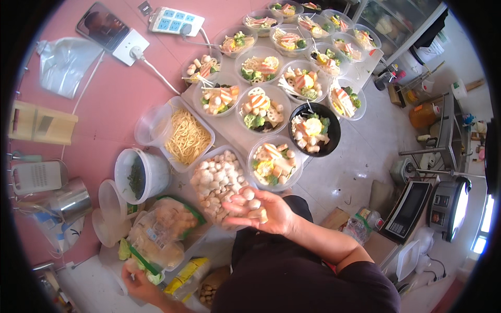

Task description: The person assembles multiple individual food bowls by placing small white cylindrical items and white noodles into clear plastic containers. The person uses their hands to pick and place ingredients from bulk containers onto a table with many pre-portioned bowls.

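Observation:
Palm up, my right hand (269, 211) carries several small pale food balls (248, 194) and a yellowish piece, over the near end of a tray (245, 166) filled with similar pale balls (216, 175). My left hand (138, 286) is low at the left, fingers curled together beside green leaves (124, 249) and a green-edged plastic bag of food (159, 235). What its fingertips hold, if anything, cannot be made out. Nearest my right hand stands a clear bowl (297, 177) of corn, broccoli and pink-striped slices. Behind it is a black bowl (338, 136) with similar food.
Many filled clear bowls (242, 112) cover the table toward the back. Left of them are a tray of noodles (188, 133), a white tub of greens (156, 175) and empty plastic tubs (154, 125). A phone (103, 23), a power strip (175, 22) and cables lie far left.

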Motion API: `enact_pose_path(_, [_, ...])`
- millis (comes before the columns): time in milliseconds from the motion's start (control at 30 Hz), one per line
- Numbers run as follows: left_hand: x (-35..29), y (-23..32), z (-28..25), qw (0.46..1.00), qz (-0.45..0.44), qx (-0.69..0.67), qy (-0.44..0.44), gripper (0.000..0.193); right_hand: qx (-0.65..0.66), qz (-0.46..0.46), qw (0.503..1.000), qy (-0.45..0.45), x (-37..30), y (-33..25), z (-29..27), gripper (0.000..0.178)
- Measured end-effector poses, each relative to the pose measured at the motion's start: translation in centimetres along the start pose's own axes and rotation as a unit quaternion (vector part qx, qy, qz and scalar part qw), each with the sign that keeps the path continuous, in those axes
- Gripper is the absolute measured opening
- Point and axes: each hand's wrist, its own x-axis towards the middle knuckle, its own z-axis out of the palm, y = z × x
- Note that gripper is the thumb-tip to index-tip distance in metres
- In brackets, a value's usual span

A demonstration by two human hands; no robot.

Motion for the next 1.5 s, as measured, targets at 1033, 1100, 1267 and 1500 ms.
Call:
enact_pose_path(1033, [-6.6,1.7,1.2,0.990,-0.083,0.045,0.109,0.029,-0.548,-0.449,0.697,0.106,17.7,-37.3,8.3,0.036])
enact_pose_path(1100, [-5.4,-0.4,-0.5,0.986,-0.104,0.029,0.127,0.028,-0.587,-0.469,0.651,0.108,16.3,-33.8,10.3,0.039])
enact_pose_path(1267, [-2.0,-6.9,-3.2,0.993,-0.110,0.028,0.044,0.023,-0.717,-0.362,0.590,0.085,7.1,-16.5,10.3,0.025])
enact_pose_path(1500, [4.0,-14.3,-2.4,0.943,-0.236,-0.050,-0.228,0.020,-0.936,-0.100,0.338,0.020,1.9,-1.3,-5.1,0.027])
